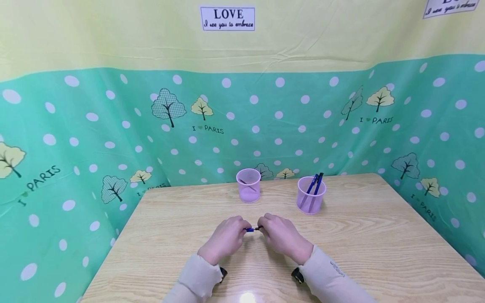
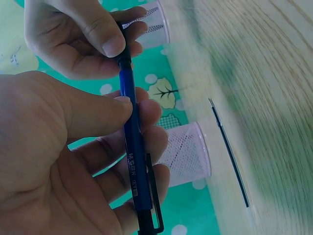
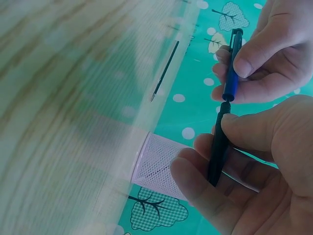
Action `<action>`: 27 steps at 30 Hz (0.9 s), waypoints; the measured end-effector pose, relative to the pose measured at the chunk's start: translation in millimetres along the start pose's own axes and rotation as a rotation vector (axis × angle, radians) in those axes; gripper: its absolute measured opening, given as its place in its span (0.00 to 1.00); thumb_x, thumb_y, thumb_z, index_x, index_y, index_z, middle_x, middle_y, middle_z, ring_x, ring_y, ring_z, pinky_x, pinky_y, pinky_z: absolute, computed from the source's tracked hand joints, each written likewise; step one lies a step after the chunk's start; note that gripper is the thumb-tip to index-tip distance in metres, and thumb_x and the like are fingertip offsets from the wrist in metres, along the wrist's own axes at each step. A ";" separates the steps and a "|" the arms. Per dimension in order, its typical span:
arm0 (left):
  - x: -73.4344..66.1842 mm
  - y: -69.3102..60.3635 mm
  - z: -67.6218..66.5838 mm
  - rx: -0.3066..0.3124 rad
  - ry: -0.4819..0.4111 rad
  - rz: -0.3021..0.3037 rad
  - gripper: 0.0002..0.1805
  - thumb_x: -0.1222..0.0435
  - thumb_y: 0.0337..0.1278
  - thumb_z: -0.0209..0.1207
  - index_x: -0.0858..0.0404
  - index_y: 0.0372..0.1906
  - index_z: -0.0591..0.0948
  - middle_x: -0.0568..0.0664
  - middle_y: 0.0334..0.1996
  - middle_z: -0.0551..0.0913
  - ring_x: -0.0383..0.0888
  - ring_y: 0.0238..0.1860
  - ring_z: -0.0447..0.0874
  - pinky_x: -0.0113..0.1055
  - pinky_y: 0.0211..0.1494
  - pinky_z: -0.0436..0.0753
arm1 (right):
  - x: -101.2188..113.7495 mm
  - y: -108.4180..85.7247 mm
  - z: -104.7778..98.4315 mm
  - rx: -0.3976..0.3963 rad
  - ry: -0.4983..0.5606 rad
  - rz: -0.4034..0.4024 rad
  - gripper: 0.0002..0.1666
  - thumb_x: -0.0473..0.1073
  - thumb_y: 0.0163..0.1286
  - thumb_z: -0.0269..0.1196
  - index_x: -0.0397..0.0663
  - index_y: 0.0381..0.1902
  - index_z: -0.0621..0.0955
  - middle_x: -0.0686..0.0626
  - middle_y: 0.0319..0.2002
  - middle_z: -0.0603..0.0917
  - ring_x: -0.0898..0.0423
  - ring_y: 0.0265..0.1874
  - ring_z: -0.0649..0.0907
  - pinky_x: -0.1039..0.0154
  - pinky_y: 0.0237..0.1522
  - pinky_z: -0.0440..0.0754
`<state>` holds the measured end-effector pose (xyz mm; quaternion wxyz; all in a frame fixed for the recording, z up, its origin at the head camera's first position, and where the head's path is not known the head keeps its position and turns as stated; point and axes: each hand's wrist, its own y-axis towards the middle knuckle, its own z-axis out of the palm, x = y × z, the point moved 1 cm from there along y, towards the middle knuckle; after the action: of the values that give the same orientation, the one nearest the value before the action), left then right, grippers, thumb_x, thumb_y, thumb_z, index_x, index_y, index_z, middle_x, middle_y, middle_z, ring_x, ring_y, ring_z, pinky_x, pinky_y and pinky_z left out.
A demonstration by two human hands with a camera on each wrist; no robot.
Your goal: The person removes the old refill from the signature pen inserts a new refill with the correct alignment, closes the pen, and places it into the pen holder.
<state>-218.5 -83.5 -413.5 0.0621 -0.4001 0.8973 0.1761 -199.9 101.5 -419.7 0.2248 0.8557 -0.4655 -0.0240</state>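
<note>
My left hand (image 1: 228, 236) grips the blue barrel (image 2: 136, 161) of a ballpoint pen, which has a black clip (image 2: 155, 200). Pinched by my right hand (image 1: 283, 236) is the pen's black grip section (image 3: 218, 147). Both parts lie in line between the hands, and in the right wrist view a narrow dark neck shows where they meet. A thin dark pen refill (image 2: 230, 156) with a metal tip lies on the table beyond the hands in both wrist views. I cannot make it out in the head view.
Two pink mesh cups stand toward the back of the wooden table (image 1: 170, 235). The left cup (image 1: 249, 193) holds something thin and dark; the right cup (image 1: 310, 206) holds blue pens (image 1: 318, 184). A green dotted curtain (image 1: 265, 122) hangs behind and along both sides.
</note>
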 end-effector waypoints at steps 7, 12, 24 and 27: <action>1.2 0.5 2.4 -0.008 0.000 0.001 0.10 0.73 0.56 0.59 0.58 0.38 0.86 0.42 0.29 0.79 0.38 0.32 0.77 0.34 0.36 0.78 | 0.8 -0.1 -0.1 -0.002 -0.005 -0.009 0.03 0.39 0.61 0.65 0.52 0.32 0.81 0.58 0.26 0.75 0.61 0.25 0.77 0.66 0.25 0.77; -0.1 -0.1 1.4 -0.005 -0.017 -0.008 0.09 0.73 0.56 0.59 0.59 0.38 0.86 0.42 0.29 0.79 0.38 0.32 0.77 0.33 0.36 0.78 | 1.0 0.1 -0.2 0.008 -0.006 -0.016 0.02 0.38 0.62 0.65 0.52 0.32 0.81 0.58 0.26 0.75 0.61 0.25 0.77 0.66 0.25 0.77; -2.3 -0.3 0.3 -0.001 -0.017 -0.018 0.10 0.73 0.57 0.58 0.58 0.39 0.86 0.41 0.30 0.79 0.38 0.33 0.77 0.33 0.38 0.79 | 2.0 -0.1 -0.1 0.015 0.006 -0.025 0.01 0.39 0.63 0.64 0.50 0.33 0.81 0.58 0.28 0.76 0.61 0.27 0.78 0.66 0.27 0.78; -2.7 -0.7 -0.1 -0.002 -0.014 -0.013 0.10 0.73 0.57 0.58 0.58 0.39 0.86 0.41 0.30 0.79 0.38 0.33 0.78 0.33 0.38 0.79 | 1.8 0.0 0.4 0.018 0.012 -0.023 0.01 0.38 0.63 0.64 0.50 0.33 0.81 0.57 0.27 0.76 0.61 0.26 0.77 0.66 0.26 0.77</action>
<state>-216.2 -82.1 -412.9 0.0690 -0.4047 0.8940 0.1794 -198.9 99.9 -419.8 0.2195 0.8630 -0.4546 -0.0174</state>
